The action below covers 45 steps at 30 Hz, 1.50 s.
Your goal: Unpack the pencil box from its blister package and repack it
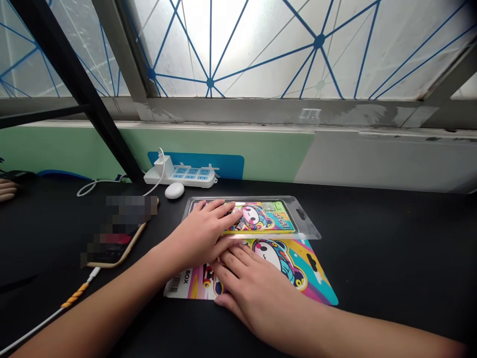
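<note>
A clear plastic blister pack (307,229) lies on the black table with a small colourful card or box (278,219) inside it, printed with a cartoon character. Partly under its near edge is a larger printed backing card (316,283) with matching artwork, a hang hole and a barcode. My left hand (208,228) rests flat on the pack's left half, fingers spread. On the backing card lies my right hand (253,283), fingers stretched toward the pack's near edge, its tips by my left thumb. Both hands cover part of the artwork.
To the left lies a phone (122,243) with a charging cable (74,296). A white power strip (186,175) with a plugged-in charger stands against the wall, a white oval case (174,191) before it. Another person's hand (7,189) shows at the far left. A black post (74,84) slants across.
</note>
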Available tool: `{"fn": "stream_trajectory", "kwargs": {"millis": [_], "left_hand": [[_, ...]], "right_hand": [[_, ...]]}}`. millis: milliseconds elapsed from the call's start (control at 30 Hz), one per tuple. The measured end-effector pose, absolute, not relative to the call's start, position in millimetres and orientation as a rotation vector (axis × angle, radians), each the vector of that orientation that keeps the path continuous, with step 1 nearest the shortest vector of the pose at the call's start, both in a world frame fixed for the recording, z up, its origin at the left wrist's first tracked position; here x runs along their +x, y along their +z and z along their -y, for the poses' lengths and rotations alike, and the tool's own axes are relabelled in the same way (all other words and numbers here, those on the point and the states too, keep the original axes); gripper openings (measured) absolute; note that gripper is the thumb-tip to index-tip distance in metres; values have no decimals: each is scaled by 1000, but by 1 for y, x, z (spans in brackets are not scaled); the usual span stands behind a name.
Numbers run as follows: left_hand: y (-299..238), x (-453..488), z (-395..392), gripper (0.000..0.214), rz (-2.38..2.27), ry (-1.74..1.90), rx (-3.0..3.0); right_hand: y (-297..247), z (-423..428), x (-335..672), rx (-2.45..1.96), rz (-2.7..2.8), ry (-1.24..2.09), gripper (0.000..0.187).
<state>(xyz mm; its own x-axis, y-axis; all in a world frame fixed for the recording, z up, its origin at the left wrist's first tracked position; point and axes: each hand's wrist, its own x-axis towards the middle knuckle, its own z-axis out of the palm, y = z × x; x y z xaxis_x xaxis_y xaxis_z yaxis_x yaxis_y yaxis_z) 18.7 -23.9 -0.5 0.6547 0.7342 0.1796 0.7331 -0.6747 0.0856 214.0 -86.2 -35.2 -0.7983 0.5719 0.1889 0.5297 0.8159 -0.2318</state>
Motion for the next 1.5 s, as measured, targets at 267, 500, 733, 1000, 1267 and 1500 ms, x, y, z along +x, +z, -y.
{"fn": "stream_trajectory", "kwargs": {"millis": [267, 500, 733, 1000, 1267, 1500], "left_hand": [[0, 15, 20, 43, -1224, 405, 2749], [-2, 15, 21, 44, -1229, 505, 2753], [5, 9, 18, 47, -1278, 440, 2761], [11, 1, 12, 52, -1341, 401, 2690], [8, -2, 10, 51, -1344, 490, 2711], [10, -14, 3, 56, -1308, 612, 2743]], "right_hand": [[-34, 95, 217, -613, 2726, -99, 35], [-2, 60, 238, -724, 2596, -313, 27], [17, -19, 299, -1448, 2549, 206, 38], [20, -26, 309, -1463, 2589, 550, 72], [19, -22, 302, -1499, 2553, 310, 61], [18, -6, 293, -1432, 2486, 59, 53]]}}
